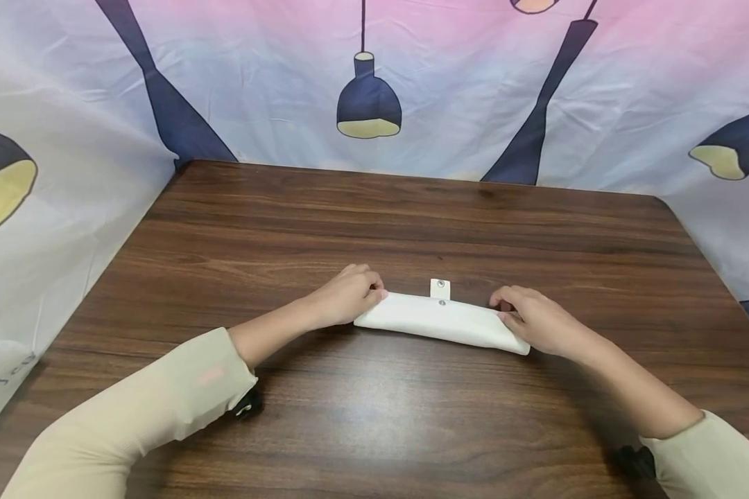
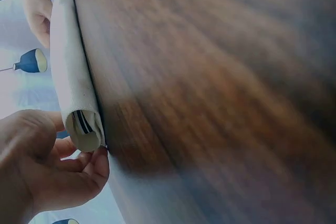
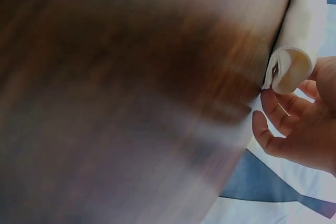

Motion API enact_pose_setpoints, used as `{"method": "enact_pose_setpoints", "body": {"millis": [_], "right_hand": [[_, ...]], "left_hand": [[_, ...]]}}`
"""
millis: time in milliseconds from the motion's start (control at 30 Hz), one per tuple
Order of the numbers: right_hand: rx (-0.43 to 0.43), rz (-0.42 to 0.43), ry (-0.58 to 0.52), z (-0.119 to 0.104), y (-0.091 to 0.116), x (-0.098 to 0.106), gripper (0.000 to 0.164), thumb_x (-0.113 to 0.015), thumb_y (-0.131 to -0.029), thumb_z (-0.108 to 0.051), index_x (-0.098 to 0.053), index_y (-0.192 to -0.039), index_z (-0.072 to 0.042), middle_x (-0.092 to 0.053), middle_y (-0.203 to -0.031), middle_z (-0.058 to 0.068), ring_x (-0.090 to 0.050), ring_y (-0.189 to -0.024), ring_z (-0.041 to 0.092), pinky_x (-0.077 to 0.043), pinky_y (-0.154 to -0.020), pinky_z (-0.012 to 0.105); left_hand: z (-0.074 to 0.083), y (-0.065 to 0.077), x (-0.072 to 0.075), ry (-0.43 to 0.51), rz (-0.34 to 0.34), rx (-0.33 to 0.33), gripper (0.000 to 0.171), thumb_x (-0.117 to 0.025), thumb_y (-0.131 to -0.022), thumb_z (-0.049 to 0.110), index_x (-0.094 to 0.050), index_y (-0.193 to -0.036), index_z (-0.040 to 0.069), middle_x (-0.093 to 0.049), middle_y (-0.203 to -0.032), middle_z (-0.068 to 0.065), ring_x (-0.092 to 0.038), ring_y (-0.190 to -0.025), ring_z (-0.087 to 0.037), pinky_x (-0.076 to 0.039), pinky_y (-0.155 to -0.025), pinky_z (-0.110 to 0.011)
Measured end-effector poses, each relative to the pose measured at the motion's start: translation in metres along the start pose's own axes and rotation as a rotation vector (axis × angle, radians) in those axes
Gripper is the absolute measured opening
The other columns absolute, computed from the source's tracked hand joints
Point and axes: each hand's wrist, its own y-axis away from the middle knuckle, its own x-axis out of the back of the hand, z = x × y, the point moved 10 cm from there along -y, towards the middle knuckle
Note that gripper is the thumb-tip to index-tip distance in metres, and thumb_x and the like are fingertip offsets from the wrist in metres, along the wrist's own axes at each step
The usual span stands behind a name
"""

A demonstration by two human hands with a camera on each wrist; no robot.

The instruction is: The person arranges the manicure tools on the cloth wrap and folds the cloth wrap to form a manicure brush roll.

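Note:
A white rolled-up pouch (image 1: 440,321) lies crosswise on the wooden table in the head view. A short strap (image 1: 440,289) with a metal snap sticks out from its far edge, and a second snap sits on the roll. My left hand (image 1: 348,294) grips the left end, thumb on the roll and fingers curled at its far side. At the right end, my right hand (image 1: 539,320) holds the roll between thumb and curled fingers. The left wrist view shows the open end of the roll (image 2: 84,129), with dark-striped edges inside; what they belong to is hidden.
The brown wooden table (image 1: 374,229) extends around the roll on all sides. Behind it and at both sides hangs a pale curtain (image 1: 274,90) printed with dark lamps. Both forearms wear cream sleeves (image 1: 156,388), with a dark device under each cuff.

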Motion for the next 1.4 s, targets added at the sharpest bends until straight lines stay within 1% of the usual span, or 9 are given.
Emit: {"method": "enact_pose_setpoints", "body": {"millis": [133, 233, 333, 500, 600, 700, 967, 1167, 1400], "right_hand": [[0.006, -0.016, -0.016, -0.003, -0.001, 0.000, 0.019, -0.059, -0.087, 0.000, -0.058, -0.105, -0.004, -0.055, -0.088, 0.002, -0.050, -0.077, 0.017, -0.041, -0.063, 0.034], [0.005, -0.028, -0.019, -0.002, -0.001, 0.001, 0.018, -0.059, -0.087, -0.001, -0.058, -0.105, -0.004, -0.055, -0.087, 0.001, -0.050, -0.076, 0.016, -0.041, -0.063, 0.033], [0.009, -0.037, 0.004, -0.004, -0.004, 0.002, 0.018, -0.059, -0.086, -0.001, -0.058, -0.104, -0.005, -0.055, -0.086, 0.001, -0.050, -0.075, 0.016, -0.041, -0.062, 0.033], [0.017, -0.060, 0.023, -0.008, -0.013, 0.005, 0.022, -0.060, -0.082, 0.002, -0.058, -0.102, -0.006, -0.054, -0.085, 0.001, -0.050, -0.075, 0.016, -0.041, -0.063, 0.034], [0.015, -0.107, 0.017, -0.010, -0.023, 0.004, 0.033, -0.058, -0.077, 0.006, -0.056, -0.109, -0.005, -0.054, -0.089, 0.004, -0.050, -0.075, 0.018, -0.041, -0.064, 0.035], [0.031, -0.151, 0.000, -0.016, -0.036, 0.002, 0.042, -0.055, -0.078, 0.008, -0.051, -0.119, -0.002, -0.056, -0.097, 0.009, -0.051, -0.077, 0.019, -0.042, -0.067, 0.036], [0.056, -0.224, -0.030, -0.034, -0.071, -0.012, 0.034, -0.052, -0.089, -0.004, -0.054, -0.122, 0.002, -0.053, -0.102, 0.011, -0.050, -0.082, 0.019, -0.042, -0.071, 0.035], [0.047, -0.190, -0.064, -0.038, -0.082, -0.012, 0.021, -0.050, -0.088, -0.001, -0.061, -0.106, -0.002, -0.054, -0.101, 0.010, -0.050, -0.082, 0.020, -0.042, -0.070, 0.034], [0.099, -0.079, -0.157, -0.048, -0.078, 0.002, 0.014, -0.052, -0.089, 0.002, -0.063, -0.091, -0.007, -0.059, -0.080, 0.002, -0.050, -0.067, 0.014, -0.042, -0.060, 0.031]], "left_hand": [[0.009, 0.000, 0.003, -0.037, 0.057, -0.066, 0.017, -0.053, -0.094, 0.016, -0.062, -0.102, 0.004, -0.056, -0.097, -0.003, -0.048, -0.094, -0.020, -0.038, -0.087, -0.035], [0.026, 0.002, 0.008, -0.100, 0.152, -0.193, 0.011, -0.055, -0.091, 0.006, -0.064, -0.098, 0.005, -0.058, -0.098, -0.004, -0.050, -0.092, -0.019, -0.041, -0.084, -0.032], [0.045, 0.006, 0.008, -0.153, 0.217, -0.345, 0.020, -0.055, -0.085, -0.007, -0.065, -0.098, 0.005, -0.059, -0.100, -0.003, -0.052, -0.095, -0.018, -0.040, -0.088, -0.030], [0.069, 0.011, -0.005, -0.220, 0.153, -0.488, 0.045, -0.059, -0.072, -0.018, -0.063, -0.109, 0.008, -0.057, -0.111, -0.003, -0.050, -0.102, -0.018, -0.037, -0.092, -0.028], [0.073, 0.011, -0.013, -0.285, 0.093, -0.487, 0.053, -0.062, -0.068, -0.016, -0.061, -0.114, 0.011, -0.055, -0.117, -0.001, -0.048, -0.105, -0.017, -0.037, -0.093, -0.027], [0.073, 0.010, -0.015, -0.312, 0.069, -0.463, 0.047, -0.059, -0.075, -0.011, -0.061, -0.116, 0.013, -0.055, -0.117, 0.000, -0.048, -0.105, -0.015, -0.036, -0.093, -0.027], [0.076, 0.007, -0.017, -0.281, 0.046, -0.455, 0.026, -0.056, -0.089, 0.016, -0.061, -0.115, 0.014, -0.055, -0.115, 0.002, -0.048, -0.102, -0.014, -0.037, -0.089, -0.026], [0.075, 0.007, -0.018, -0.280, 0.027, -0.447, 0.029, -0.063, -0.087, 0.022, -0.060, -0.115, 0.014, -0.054, -0.115, 0.002, -0.046, -0.100, -0.013, -0.038, -0.087, -0.027], [0.074, 0.006, -0.018, -0.278, 0.036, -0.452, 0.028, -0.064, -0.086, 0.021, -0.060, -0.113, 0.014, -0.055, -0.115, 0.002, -0.047, -0.099, -0.013, -0.038, -0.086, -0.027]]}}
